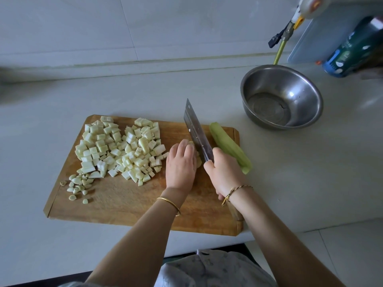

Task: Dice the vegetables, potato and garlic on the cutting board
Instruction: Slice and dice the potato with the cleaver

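Observation:
A wooden cutting board (128,206) lies on the pale counter. A heap of pale diced vegetable cubes (122,148) covers its left half, with small chopped garlic pieces (79,186) at the near left. My left hand (181,164) curls over a pale yellowish piece (198,160), mostly hidden under the fingers. My right hand (222,175) grips the handle of a cleaver (198,132), whose blade stands right beside the left fingers. A peeled light green vegetable (230,147) lies along the board's right edge.
A steel bowl (304,90) stands on the counter behind the board to the right. A blue-green bottle (356,50), a pale board leaning on the wall (317,36) and a yellow hose (279,52) are at the far right. The counter's front edge runs near my body.

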Motion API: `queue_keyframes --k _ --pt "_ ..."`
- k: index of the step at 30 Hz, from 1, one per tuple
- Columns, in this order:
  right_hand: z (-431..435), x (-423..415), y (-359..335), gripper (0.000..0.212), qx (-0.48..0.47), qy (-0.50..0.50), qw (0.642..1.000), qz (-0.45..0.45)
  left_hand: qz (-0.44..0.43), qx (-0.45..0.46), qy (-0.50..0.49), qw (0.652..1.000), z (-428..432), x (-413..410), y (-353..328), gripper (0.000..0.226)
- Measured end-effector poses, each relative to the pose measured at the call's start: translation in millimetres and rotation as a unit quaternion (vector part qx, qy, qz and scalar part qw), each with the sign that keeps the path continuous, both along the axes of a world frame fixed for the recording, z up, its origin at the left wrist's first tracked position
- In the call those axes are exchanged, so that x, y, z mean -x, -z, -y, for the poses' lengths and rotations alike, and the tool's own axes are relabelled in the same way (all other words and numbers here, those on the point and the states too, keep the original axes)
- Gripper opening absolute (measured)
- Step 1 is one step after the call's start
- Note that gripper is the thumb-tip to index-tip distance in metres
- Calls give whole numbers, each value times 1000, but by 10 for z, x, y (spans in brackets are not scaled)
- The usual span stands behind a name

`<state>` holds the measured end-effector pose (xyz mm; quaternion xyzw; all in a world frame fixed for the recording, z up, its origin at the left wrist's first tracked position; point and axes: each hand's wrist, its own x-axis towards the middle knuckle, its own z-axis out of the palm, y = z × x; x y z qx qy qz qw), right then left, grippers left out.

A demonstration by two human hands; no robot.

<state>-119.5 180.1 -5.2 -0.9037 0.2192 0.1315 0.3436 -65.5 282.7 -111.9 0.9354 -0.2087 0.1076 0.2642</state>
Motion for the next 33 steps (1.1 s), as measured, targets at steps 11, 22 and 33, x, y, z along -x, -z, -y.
queue_keyframes --k 11,22,33 --pt "-94 -4 123 13 -4 39 999 17 -3 27 -9 1000 9 10 -10 34" --pt "2 120 11 29 -33 49 995 76 -10 65 -14 998 4 19 -8 32" --pt "-42 20 -16 25 2 -10 1000 6 24 88 -11 996 13 -7 95 16"
